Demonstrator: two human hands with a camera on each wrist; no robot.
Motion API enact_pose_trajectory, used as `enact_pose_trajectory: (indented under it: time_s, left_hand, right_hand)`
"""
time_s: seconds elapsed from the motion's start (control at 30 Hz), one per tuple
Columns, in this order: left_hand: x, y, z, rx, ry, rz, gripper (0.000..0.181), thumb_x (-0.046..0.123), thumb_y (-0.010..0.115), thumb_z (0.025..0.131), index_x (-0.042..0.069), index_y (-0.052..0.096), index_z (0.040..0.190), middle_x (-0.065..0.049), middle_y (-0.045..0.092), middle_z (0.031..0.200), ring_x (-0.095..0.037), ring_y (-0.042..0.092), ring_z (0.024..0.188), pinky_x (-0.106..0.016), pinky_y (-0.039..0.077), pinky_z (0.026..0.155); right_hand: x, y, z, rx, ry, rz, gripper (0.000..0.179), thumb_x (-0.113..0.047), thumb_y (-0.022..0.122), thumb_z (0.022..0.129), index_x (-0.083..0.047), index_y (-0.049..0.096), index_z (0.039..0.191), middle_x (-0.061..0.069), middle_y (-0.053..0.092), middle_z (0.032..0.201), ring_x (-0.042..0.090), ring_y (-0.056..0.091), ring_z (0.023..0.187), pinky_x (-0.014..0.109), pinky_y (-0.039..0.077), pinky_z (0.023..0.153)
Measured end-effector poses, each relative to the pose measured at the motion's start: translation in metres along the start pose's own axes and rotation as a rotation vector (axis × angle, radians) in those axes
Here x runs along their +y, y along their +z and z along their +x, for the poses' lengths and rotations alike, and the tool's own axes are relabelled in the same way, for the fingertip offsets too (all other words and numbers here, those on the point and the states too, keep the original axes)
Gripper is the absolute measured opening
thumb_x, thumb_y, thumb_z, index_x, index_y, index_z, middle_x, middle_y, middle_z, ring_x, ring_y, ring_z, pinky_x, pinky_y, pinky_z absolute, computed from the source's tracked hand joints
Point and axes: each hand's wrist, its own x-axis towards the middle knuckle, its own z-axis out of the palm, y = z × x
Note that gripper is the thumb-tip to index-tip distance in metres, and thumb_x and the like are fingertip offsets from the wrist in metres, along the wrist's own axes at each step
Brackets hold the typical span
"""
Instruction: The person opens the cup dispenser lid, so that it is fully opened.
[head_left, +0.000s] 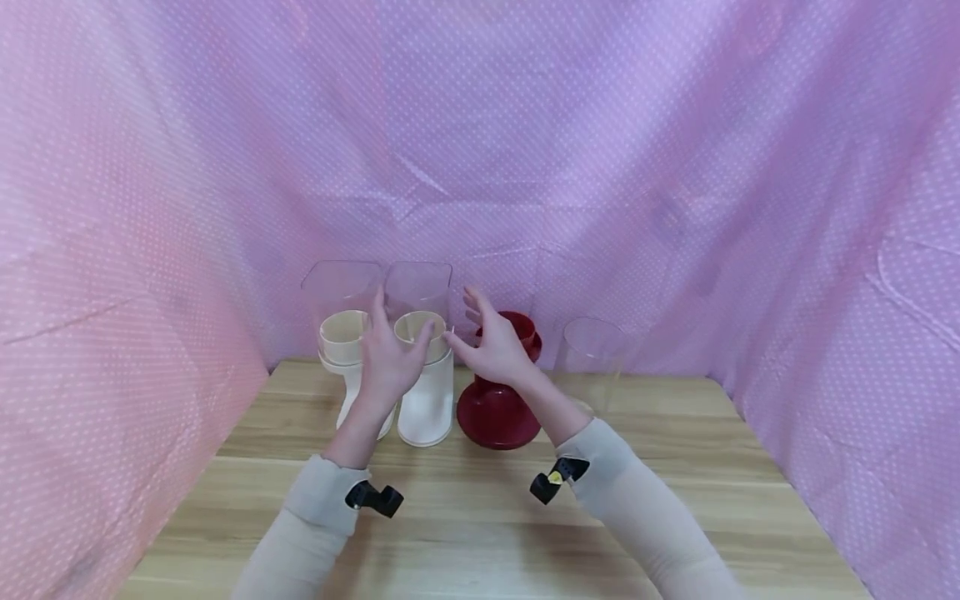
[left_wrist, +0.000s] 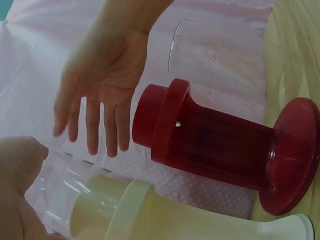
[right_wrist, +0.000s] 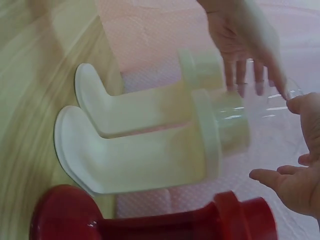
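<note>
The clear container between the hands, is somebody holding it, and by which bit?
Nothing looks held: the left hand and right hand are open on either side of the clear container. I can't tell whether either is touching it.

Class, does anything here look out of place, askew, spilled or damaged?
One oddity: the red stand is bare on top, while the white stands appear to wear clear tops. A clear cylinder stands beside it on the table. No spill or damage shows.

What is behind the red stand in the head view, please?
Pinkish-purple dotted cloth shows beyond the red stand; whatever lies directly behind its body, or behind the right hand partly covering it, is hidden.
</note>
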Motion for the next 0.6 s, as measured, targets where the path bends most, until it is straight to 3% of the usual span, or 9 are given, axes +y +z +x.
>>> enact_pose_trajectory:
  time_s: [0.13,0.23,0.4,0.53,0.6]
  left_hand:
    - [0.0,0.0,0.002,-0.011,0.029,0.009,0.085,0.022,0.076,0.098,-0.008,0.029,0.162,-0.032,0.056,0.147,-0.05,0.062,0.125,-0.06,0.055,0.105]
    - [0.004,-0.002,0.002,0.01,0.084,0.04,0.08,0.021,0.079,0.097,-0.009,0.038,0.158,-0.03,0.069,0.126,-0.044,0.068,0.099,-0.049,0.059,0.086]
    - [0.018,-0.012,-0.004,0.075,0.147,0.145,0.076,0.027,0.084,0.092,-0.004,0.051,0.154,-0.021,0.072,0.092,-0.027,0.055,0.067,-0.035,0.043,0.06]
    - [0.037,-0.025,-0.011,0.106,0.212,0.153,0.077,0.031,0.088,0.088,-0.003,0.056,0.15,-0.021,0.077,0.092,-0.026,0.055,0.06,-0.037,0.046,0.057]
    - [0.045,-0.03,-0.015,0.104,0.251,0.126,0.077,0.03,0.089,0.087,-0.005,0.058,0.148,-0.023,0.08,0.098,-0.029,0.066,0.062,-0.039,0.056,0.06]
  right_hand:
    - [0.005,0.011,0.002,0.054,-0.023,-0.042,0.084,-0.021,0.078,0.098,-0.006,0.031,0.166,0.022,0.052,0.16,0.039,0.063,0.137,0.049,0.059,0.105]
    - [0.007,0.013,0.001,0.122,-0.027,-0.034,0.082,-0.019,0.081,0.096,-0.005,0.038,0.164,0.023,0.058,0.155,0.037,0.069,0.13,0.045,0.064,0.096]
    - [-0.001,0.005,-0.008,0.166,-0.051,0.041,0.076,-0.016,0.085,0.092,-0.007,0.049,0.158,0.021,0.064,0.148,0.036,0.073,0.122,0.04,0.067,0.083]
    - [-0.016,-0.007,-0.021,0.185,-0.095,0.096,0.074,-0.014,0.087,0.09,-0.007,0.054,0.155,0.019,0.067,0.143,0.038,0.076,0.117,0.035,0.067,0.079]
    - [-0.023,-0.015,-0.029,0.198,-0.108,0.094,0.075,-0.013,0.088,0.089,-0.006,0.053,0.155,0.019,0.068,0.141,0.039,0.076,0.115,0.034,0.067,0.079]
